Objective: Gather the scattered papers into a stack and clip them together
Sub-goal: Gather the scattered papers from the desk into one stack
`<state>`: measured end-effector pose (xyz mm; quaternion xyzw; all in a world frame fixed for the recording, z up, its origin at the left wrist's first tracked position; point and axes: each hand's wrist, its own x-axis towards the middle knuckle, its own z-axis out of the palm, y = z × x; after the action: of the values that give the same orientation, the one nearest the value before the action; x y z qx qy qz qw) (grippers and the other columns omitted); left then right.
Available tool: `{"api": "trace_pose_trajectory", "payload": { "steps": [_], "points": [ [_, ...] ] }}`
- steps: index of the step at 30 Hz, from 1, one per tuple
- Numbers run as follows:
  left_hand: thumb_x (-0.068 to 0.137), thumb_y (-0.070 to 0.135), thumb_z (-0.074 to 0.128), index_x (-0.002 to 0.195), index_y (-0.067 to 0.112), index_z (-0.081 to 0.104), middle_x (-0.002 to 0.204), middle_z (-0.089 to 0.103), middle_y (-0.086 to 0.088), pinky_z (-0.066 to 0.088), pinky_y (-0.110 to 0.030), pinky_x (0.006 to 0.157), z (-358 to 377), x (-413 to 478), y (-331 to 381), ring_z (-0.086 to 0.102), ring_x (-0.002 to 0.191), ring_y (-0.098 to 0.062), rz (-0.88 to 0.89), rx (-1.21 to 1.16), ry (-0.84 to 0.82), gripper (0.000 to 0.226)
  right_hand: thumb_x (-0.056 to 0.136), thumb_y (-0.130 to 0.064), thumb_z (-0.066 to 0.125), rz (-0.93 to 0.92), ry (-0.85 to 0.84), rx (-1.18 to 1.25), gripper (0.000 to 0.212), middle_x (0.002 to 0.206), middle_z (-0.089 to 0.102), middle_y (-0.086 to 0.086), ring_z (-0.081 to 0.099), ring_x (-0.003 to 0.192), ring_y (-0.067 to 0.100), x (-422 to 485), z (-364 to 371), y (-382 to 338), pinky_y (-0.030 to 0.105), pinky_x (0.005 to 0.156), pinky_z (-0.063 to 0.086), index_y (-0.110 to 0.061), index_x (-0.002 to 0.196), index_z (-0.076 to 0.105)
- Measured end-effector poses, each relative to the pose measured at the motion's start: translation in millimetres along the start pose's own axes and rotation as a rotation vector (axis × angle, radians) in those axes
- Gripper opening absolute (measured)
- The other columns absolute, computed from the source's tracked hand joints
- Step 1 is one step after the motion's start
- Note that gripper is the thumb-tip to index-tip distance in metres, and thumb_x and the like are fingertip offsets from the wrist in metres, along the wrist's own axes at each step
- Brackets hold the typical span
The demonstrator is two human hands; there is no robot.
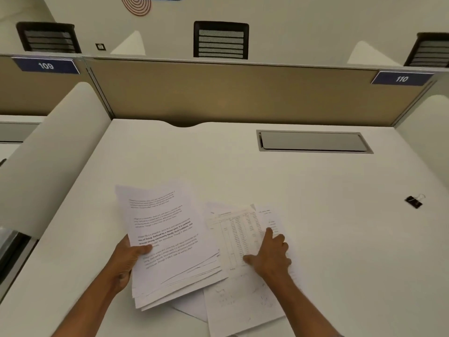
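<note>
My left hand (127, 260) grips a loose stack of printed sheets (170, 242) by its left edge, thumb on top, the pile fanned and lifted slightly off the white desk (340, 239). To its right, several more papers (233, 229) with tables and faint writing lie flat and overlapping on the desk. My right hand (269, 254) rests on them, fingers spread and pressing on the top table sheet. A black binder clip (414, 201) lies alone on the desk far to the right, away from both hands.
A grey cable hatch (314, 141) is set into the desk at the back right. A tan partition (218, 91) closes the far side, with white dividers at left (53, 152) and right. Chair backs show beyond it.
</note>
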<state>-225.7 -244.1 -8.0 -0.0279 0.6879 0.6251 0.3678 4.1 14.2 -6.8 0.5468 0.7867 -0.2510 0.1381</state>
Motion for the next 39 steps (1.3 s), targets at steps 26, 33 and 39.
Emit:
{"api": "trace_pose_trajectory", "payload": {
  "steps": [26,33,39],
  "points": [
    [0.092,0.017,0.067,0.107,0.009,0.083,0.121,0.077,-0.019,0.065,-0.051,0.08,35,-57,-18,0.077,0.102,-0.035,-0.33,-0.399,-0.191,0.023,0.085,-0.011,0.078,-0.028,-0.368,1.201,0.014,0.096,0.082,0.013,0.078,0.092,0.039,-43,3,17,0.054,0.079,0.065,-0.01,0.1,0.078],
    [0.096,0.0,0.059,0.139,0.011,0.06,0.131,0.071,-0.021,0.045,-0.061,0.11,28,-49,-21,0.063,0.124,-0.045,-0.174,-0.153,-0.146,0.044,0.091,-0.014,0.071,0.005,-0.239,1.137,0.006,0.092,0.081,0.006,0.072,0.07,0.014,-56,20,7,0.027,0.062,0.059,-0.014,0.096,0.076],
    [0.098,-0.006,0.059,0.149,0.003,0.047,0.14,0.062,-0.027,0.045,-0.063,0.11,15,-34,-29,0.061,0.123,-0.047,-0.043,0.094,-0.059,0.054,0.096,-0.019,0.067,0.14,0.1,0.974,0.047,0.138,0.055,0.015,0.058,0.117,0.028,-40,12,18,0.034,0.09,0.048,-0.016,0.139,0.048]
  ]
}}
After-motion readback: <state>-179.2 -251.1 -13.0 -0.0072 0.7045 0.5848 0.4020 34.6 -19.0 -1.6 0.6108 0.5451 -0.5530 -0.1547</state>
